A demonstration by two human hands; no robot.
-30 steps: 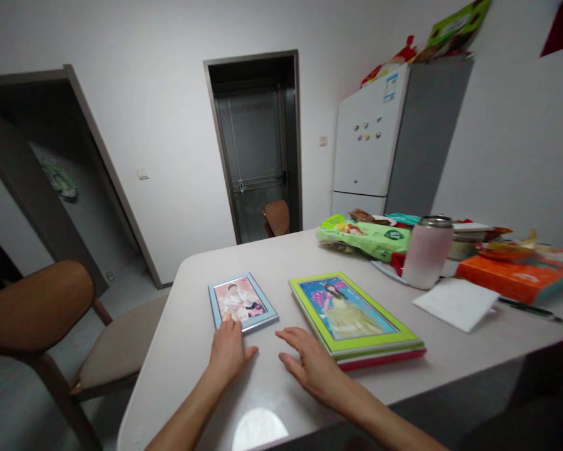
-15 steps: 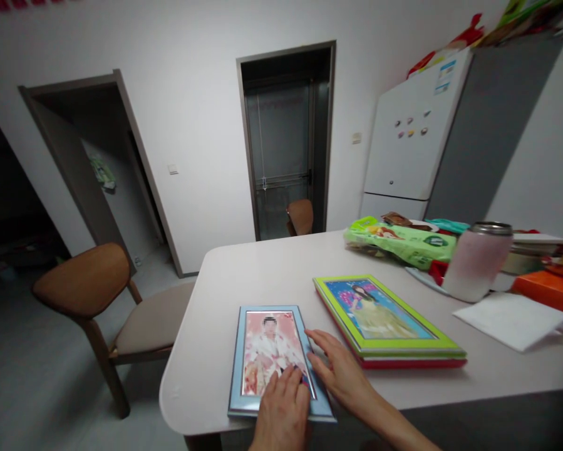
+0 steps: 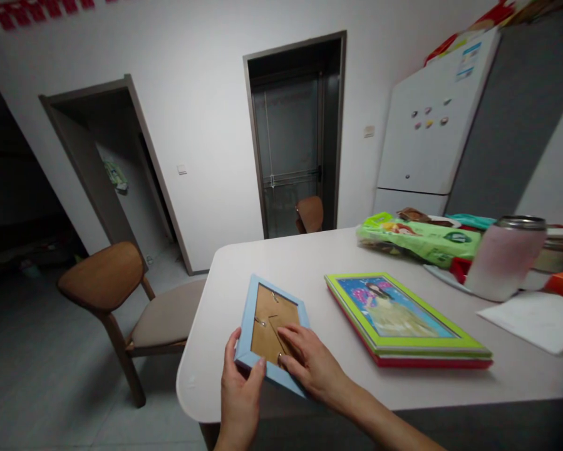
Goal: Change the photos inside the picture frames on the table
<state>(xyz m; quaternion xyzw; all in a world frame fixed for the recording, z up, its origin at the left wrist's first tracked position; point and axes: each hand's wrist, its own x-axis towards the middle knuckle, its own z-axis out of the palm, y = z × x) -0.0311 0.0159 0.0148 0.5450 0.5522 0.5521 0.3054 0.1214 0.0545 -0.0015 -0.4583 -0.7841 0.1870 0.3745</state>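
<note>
A light-blue picture frame (image 3: 246,326) is tilted over the near left part of the table, its brown backing board (image 3: 267,307) facing up. Small metal clips show along the board's edges, and a thin dark line runs down its middle. My left hand (image 3: 242,382) is closed round the frame's near left corner, thumb on top. My right hand (image 3: 312,363) is bent over the near right part of the backing, thumb and fingers drawn together by a metal clip (image 3: 280,359). Its fingertips are partly hidden. To the right lies a green picture frame (image 3: 431,344) on top of a red one (image 3: 431,362).
The white table (image 3: 309,254) also carries a green packet (image 3: 431,241), a pink bottle (image 3: 506,260) and a white paper sheet (image 3: 535,319) on the right. A wooden chair (image 3: 103,275) stands left of the table. Behind is a white fridge (image 3: 431,144).
The blue frame has been turned from its picture side to its backing and tilted up. My left hand has moved from its face to its corner, my right onto the backing. The view has shifted slightly.
</note>
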